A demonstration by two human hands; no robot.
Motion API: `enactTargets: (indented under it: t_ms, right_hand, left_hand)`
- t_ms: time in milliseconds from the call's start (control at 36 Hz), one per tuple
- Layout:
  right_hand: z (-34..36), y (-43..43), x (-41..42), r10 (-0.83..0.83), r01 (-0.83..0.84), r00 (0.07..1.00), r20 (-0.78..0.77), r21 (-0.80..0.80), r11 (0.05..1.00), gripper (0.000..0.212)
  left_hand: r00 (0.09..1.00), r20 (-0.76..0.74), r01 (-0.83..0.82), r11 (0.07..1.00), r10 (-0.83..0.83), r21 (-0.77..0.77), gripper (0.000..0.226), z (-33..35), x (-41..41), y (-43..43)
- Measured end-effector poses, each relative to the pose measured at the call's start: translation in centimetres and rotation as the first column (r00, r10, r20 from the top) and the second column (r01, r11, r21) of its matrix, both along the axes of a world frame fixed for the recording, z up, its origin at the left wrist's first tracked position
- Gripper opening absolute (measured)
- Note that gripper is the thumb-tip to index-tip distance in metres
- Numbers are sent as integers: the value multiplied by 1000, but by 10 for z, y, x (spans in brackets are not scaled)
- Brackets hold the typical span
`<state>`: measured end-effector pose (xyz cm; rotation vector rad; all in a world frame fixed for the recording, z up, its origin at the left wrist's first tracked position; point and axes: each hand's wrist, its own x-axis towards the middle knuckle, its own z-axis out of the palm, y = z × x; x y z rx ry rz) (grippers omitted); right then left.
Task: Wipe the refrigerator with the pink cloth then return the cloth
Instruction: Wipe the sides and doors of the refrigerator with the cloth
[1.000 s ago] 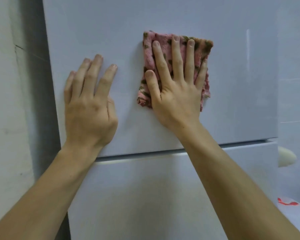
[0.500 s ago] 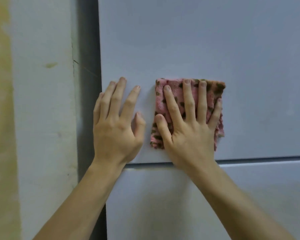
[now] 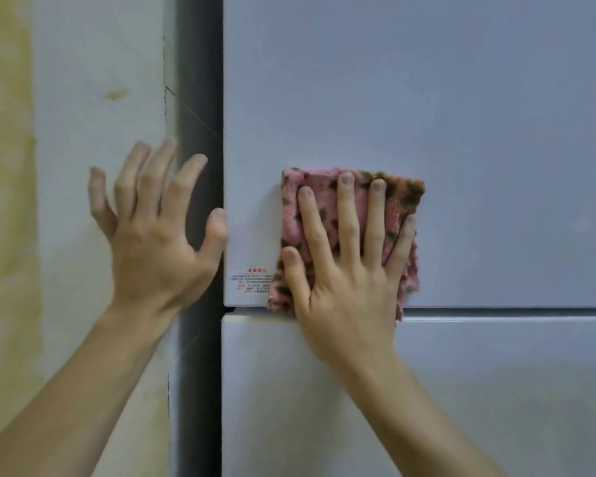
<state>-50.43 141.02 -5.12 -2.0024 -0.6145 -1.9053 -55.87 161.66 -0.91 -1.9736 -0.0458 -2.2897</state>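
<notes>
Pale grey-blue refrigerator (image 3: 427, 115) fills most of your view, upper door above a dark horizontal seam, lower door beneath it.

Nearest to you: both bare forearms rise from the bottom edge of the frame.

Right hand (image 3: 344, 270): flat, palm down, fingers spread and extended, pressing the pink cloth (image 3: 403, 201) against the upper door. The heel of the hand overlaps the seam between the doors. Nothing is pinched; the cloth is held only by the flat press.

Pink cloth: folded to a rough square, fleecy, with dark green-brown spots. It sits low on the upper door, near its left edge, with its bottom fringe hanging slightly over the seam.

Left hand (image 3: 152, 242): fingers fanned apart and slightly curled, blurred. It lies over the dark gap (image 3: 200, 80) beside the refrigerator, thumb tip at the door's left edge (whether it touches the door cannot be told). It holds nothing.

Small sticker (image 3: 250, 280) with red print, lower left corner of the upper door, just left of the cloth; text too small to read.

Farthest left: whitish wall (image 3: 93, 63) with yellowish staining (image 3: 7, 132) and a thin vertical crack near its edge.
</notes>
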Motion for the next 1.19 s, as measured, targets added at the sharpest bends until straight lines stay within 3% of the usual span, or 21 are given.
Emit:
enactTargets:
  t_ms: [472, 722, 972, 1194]
  right_hand:
    - [52, 56, -11, 11, -12, 1000, 11, 126, 992, 60]
    - [-19, 75, -21, 108, -107, 994, 0, -90, 990, 58]
    - [9, 38, -14, 103, -94, 994, 26, -225, 970, 60]
    - [15, -57, 14, 1, 0, 1000, 12, -48, 999, 62]
  left_hand:
    - [999, -36, 12, 999, -13, -46, 61, -2, 4, 15]
    - [998, -33, 43, 998, -45, -48, 60, -5, 5, 19]
    - [997, -51, 52, 998, -54, -44, 58, -4, 4, 19]
    - [998, -50, 43, 995, -48, -94, 69, -6, 7, 1]
